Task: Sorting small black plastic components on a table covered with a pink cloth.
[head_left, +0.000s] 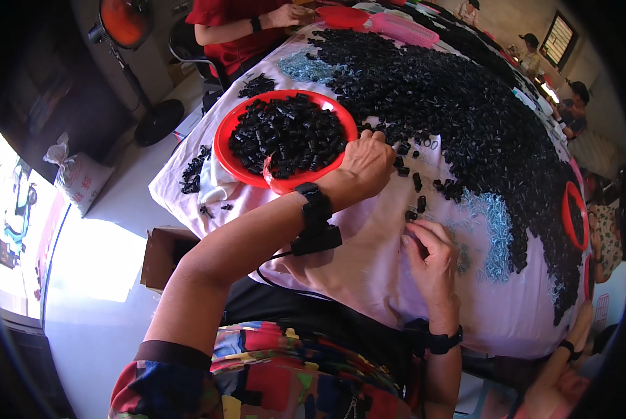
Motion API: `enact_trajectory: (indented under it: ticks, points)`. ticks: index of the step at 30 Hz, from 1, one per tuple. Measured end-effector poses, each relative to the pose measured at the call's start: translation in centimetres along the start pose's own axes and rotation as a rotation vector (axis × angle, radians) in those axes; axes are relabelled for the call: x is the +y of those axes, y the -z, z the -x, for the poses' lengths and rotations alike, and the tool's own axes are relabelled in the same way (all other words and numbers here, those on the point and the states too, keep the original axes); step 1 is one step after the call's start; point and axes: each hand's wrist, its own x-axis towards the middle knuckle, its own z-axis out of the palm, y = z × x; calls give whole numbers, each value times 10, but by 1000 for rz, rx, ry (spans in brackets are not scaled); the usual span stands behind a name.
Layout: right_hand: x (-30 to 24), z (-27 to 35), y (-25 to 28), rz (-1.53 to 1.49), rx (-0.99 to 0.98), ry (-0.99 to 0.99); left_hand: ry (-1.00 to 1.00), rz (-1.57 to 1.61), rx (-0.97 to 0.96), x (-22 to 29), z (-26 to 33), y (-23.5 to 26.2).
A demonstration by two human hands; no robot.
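Note:
My left hand (369, 162) reaches across beside the right rim of a red basin (222, 148). Its fingers curl down at the edge of some loose black pieces, and the back of the hand hides what they hold, if anything. The basin is heaped with small black plastic pieces (288, 136). Lower and to the right, my right hand (433, 260) rests low over the cloth with thumb and forefinger drawn together. A small black piece (411, 216) lies at its fingertips; whatever is in the pinch is too small to make out. More black pieces (418, 183) lie scattered between the hands.
A broad pile of black pieces (425, 84) covers the far side of the pink-clothed table (348, 258). Small clear bluish pieces (491, 237) lie at right. Co-workers sit around the table, one in a red shirt (222, 17). A cardboard box (161, 258) stands below the left edge.

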Motion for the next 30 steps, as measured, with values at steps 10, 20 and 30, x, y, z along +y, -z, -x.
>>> enact_trajectory:
  ticks: [10,20,30]
  points:
    - [3,0,0,42,38,78,-47,69,137,2,5,-6]
    - [-2,0,-1,32,31,53,-56,36,76,-2,4,-10]
    - [2,0,-3,29,50,90,58,561,253,-7,55,67]
